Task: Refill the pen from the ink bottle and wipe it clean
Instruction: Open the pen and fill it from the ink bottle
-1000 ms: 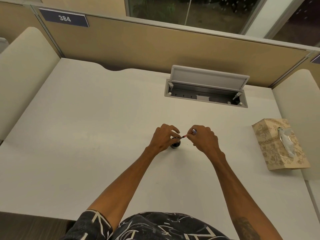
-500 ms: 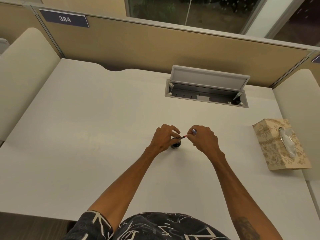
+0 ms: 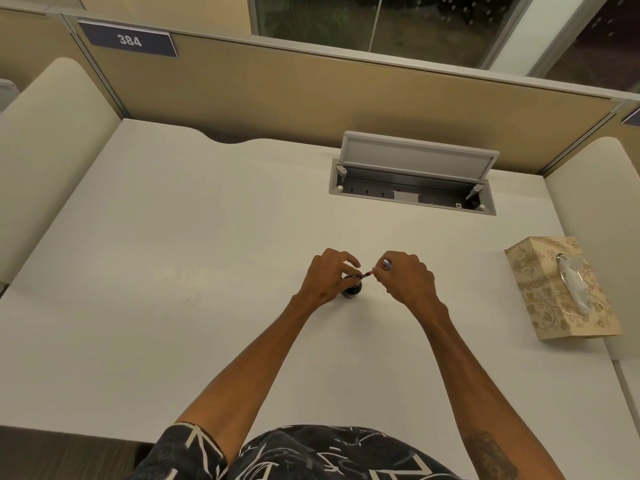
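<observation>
At worktop centre: both hands meeting over a small dark ink bottle (image 3: pixel 352 291) standing upright on the white worktop (image 3: pixel 173 271).
Left hand (image 3: pixel 329 277): curled around the top of the ink bottle, fingers (image 3: pixel 349 260) closed on its neck; bottle mouth hidden beneath them.
Right hand (image 3: pixel 407 280): fingers pinched shut on the pen (image 3: pixel 377 268); thin red front end angled down-left toward the bottle mouth, bluish metallic rear end poking up above the knuckles.
Pen tip: hidden behind left fingers; in or above the ink, cannot tell.
Worktop surface: matte white, scalloped notch in the far edge at left, faint marks near the middle.
Cable hatch (image 3: pixel 412 181): grey, recessed at far right of centre, lid propped open, sockets inside.
Tissue box (image 3: pixel 554 289): beige floral, near right edge, well apart from hands, a tissue sticking out of the slot.
Room: tan cubicle partition (image 3: pixel 311 98) behind, plate reading 384 (image 3: pixel 129 39) upper left; cream side dividers; dark windows above.
</observation>
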Available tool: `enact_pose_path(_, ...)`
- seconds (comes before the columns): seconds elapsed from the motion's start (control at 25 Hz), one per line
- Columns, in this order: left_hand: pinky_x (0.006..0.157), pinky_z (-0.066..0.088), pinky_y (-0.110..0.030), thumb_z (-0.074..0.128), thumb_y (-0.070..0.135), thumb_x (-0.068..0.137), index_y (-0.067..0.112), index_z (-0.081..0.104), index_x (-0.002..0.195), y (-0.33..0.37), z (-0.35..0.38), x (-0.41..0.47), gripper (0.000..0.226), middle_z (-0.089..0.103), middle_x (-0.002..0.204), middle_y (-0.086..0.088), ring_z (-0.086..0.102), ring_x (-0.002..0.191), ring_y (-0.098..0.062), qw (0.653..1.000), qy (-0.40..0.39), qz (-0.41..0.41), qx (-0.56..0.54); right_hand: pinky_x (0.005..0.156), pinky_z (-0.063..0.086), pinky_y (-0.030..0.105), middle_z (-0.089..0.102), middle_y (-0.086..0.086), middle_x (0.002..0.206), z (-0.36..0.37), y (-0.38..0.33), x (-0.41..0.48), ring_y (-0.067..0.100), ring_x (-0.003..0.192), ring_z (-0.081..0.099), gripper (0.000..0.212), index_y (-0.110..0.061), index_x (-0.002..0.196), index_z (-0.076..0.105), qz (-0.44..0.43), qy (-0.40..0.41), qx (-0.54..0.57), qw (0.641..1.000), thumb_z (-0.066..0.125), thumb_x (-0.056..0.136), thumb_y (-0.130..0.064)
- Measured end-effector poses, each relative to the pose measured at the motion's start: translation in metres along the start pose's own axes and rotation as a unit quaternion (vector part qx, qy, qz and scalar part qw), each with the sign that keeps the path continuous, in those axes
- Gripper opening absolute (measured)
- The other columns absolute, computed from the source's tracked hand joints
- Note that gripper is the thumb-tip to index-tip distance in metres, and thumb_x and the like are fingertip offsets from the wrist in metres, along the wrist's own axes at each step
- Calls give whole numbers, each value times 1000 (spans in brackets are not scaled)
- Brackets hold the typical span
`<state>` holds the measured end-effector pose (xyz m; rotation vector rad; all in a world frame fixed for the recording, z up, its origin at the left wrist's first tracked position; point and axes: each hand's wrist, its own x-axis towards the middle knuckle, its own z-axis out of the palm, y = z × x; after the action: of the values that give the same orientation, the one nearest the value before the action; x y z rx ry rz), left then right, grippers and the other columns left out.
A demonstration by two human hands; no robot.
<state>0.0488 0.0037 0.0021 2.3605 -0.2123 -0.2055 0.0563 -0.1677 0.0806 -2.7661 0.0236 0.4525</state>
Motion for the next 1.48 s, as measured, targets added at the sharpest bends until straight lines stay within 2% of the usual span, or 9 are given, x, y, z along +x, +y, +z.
enact_pose_path(0.2, 94, 40, -40, 69, 35, 87, 24, 72, 105, -1, 1, 0, 21, 74, 109, 13, 50, 118, -15, 1000, -1, -2, -4, 78, 53, 38, 72, 0, 81, -1, 1, 3, 26, 76, 67, 40, -18, 80, 65, 12, -12, 4, 1000, 49, 91, -52)
enact_pose_path(0.4, 92, 40, -39, 69, 35, 87, 25, 73, 104, -1, 1, 1, 20, 74, 108, 13, 50, 117, -15, 1000, 2, 0, 0, 74, 52, 35, 72, -4, 83, -2, 2, 1, 23, 77, 69, 10, -27, 83, 66, -11, -18, 3, 1000, 59, 83, -33)
enact_pose_path(0.56, 92, 40, -38, 69, 36, 86, 26, 73, 103, -1, 1, 0, 20, 74, 108, 15, 50, 117, -14, 1000, 6, -3, -5, 71, 52, 36, 72, 6, 74, 4, -2, 1, 31, 74, 68, 32, -11, 79, 67, 12, 3, -3, 1000, 51, 86, -37)
enact_pose_path(0.68, 93, 39, -37, 69, 37, 87, 26, 71, 105, -2, 1, 0, 21, 74, 108, 15, 49, 118, -13, 1000, 2, -6, -7, 75, 52, 37, 73, 2, 77, 3, 0, 0, 28, 74, 68, 43, -14, 79, 66, 20, -3, 17, 1000, 49, 89, -52)
enact_pose_path(0.76, 93, 40, -37, 69, 37, 87, 26, 73, 104, -1, 1, 1, 22, 73, 110, 15, 50, 117, -14, 1000, 2, -4, -1, 76, 52, 36, 70, -6, 82, 0, 2, 0, 23, 76, 68, 31, -24, 83, 65, 10, -11, 24, 1000, 56, 86, -53)
enact_pose_path(0.88, 93, 40, -38, 69, 37, 87, 26, 75, 103, -1, 1, 1, 21, 71, 113, 15, 49, 117, -14, 1000, -2, 3, 15, 77, 55, 37, 73, -3, 82, -2, 2, 1, 24, 77, 70, 10, -27, 84, 67, -6, -12, 14, 1000, 61, 83, -34)
enact_pose_path(1.12, 92, 41, -37, 70, 36, 86, 25, 71, 105, -1, 2, 0, 22, 74, 106, 16, 51, 118, -14, 1000, 6, -4, -7, 78, 57, 39, 73, -2, 76, 4, -2, 3, 24, 73, 71, 15, -19, 83, 67, 6, -2, 23, 1000, 56, 85, -29)
enact_pose_path(1.36, 93, 41, -38, 69, 38, 87, 25, 74, 104, -1, 2, 0, 22, 71, 113, 14, 50, 117, -15, 1000, 8, 4, 7, 79, 50, 35, 67, -10, 91, 9, -5, 1, 22, 85, 70, 20, -29, 100, 63, -1, -24, 32, 999, 56, 85, -40)
enact_pose_path(1.48, 93, 41, -38, 67, 39, 88, 27, 75, 105, -1, 2, 0, 22, 69, 118, 14, 50, 118, -17, 1000, 8, 5, 19, 77, 54, 34, 73, -5, 87, 12, -5, 2, 21, 81, 70, 14, -29, 93, 68, -5, -14, 29, 999, 57, 86, -32)
